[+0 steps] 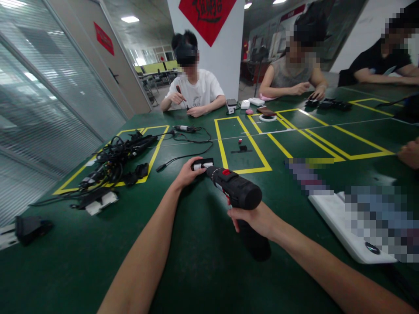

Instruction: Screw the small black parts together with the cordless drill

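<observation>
A cordless drill [235, 186], black with red details, points its chuck end at a small black-and-white block [198, 166] near the middle of a green table [196, 270]. Whether its tip touches the block is too small to tell. The person's right hand [257, 220] is wrapped around the drill's handle, while the left hand [188, 174] grips the block, thumb on the near side. The block sits just outside the near-left corner of a yellow tape rectangle [266, 168], within which lie a small black piece [242, 148] and a tiny red-and-white item [240, 141].

To the left, a tangle of black cables [119, 152] fills another taped area, with a black lead [188, 155] trailing from it toward the left hand. To the right lies a white-framed device [337, 218], its face pixelated.

Across the table, a co-worker in a white T-shirt [204, 85] holds a slim tool [178, 90] in one hand. Farther right sit a person in a grey sleeveless top [288, 74], both hands near dark items [327, 104] on the tabletop, and another in black [376, 59]. A red diamond-shaped banner [209, 17] hangs on the white pillar [225, 65] behind.
</observation>
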Available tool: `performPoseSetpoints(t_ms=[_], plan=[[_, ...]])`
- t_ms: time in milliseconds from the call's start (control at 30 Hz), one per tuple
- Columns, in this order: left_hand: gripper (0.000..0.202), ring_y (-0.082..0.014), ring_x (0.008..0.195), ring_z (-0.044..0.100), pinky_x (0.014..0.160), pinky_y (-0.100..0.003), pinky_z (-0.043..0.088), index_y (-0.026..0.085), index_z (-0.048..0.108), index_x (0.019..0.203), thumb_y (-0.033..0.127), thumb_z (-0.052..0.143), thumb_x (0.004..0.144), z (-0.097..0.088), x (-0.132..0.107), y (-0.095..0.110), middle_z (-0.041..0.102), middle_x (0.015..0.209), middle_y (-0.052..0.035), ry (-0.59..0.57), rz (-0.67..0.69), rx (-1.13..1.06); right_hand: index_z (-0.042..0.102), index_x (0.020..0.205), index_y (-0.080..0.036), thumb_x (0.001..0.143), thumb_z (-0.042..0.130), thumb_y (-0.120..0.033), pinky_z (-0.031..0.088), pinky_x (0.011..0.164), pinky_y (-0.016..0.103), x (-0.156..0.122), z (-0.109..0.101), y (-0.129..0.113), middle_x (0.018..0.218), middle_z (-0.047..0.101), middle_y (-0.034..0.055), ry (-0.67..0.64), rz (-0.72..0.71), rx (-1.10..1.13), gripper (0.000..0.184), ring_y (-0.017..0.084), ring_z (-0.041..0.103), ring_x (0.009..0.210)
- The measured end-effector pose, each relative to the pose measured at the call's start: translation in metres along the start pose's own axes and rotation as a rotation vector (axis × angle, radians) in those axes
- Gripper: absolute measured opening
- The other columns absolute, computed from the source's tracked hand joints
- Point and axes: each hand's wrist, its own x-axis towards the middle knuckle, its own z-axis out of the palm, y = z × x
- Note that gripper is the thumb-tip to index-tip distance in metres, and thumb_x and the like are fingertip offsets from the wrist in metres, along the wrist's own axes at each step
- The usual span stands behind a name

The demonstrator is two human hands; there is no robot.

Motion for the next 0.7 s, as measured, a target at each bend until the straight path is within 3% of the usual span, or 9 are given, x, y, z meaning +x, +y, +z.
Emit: performPoseSetpoints(t_ms=[533, 700], plan=[[0.061, -0.0191, 0.089, 0.062, 0.08, -0.032, 0.051, 0.019, 0.058, 0.132, 0.037, 0.072, 0.076, -0.0009, 0.0011, -0.0016, 0.065, 0.118, -0.0088, -0.019, 0.032, 0.02, 0.054, 0.07, -0.019, 0.071, 0.061, -0.019, 0.044, 0.06, 0.032, -0.0012, 0.0018, 0.0, 0.054, 0.059, -0.001, 0.015, -0.024, -0.021, 0.007, 0.015, 0.056, 0.052], [0.043, -0.0214, 0.094, 0.059, 0.087, -0.035, 0.048, 0.02, 0.071, 0.115, 0.039, 0.072, 0.077, -0.0028, 0.0023, -0.0049, 0.064, 0.116, -0.0088, -0.001, 0.053, 0.15, 0.055, 0.076, -0.019, 0.073, 0.061, -0.02, 0.045, 0.062, 0.032, -0.0007, 0.0006, 0.0, 0.056, 0.059, -0.0025, 0.007, -0.024, -0.006, 0.006, 0.015, 0.057, 0.054]])
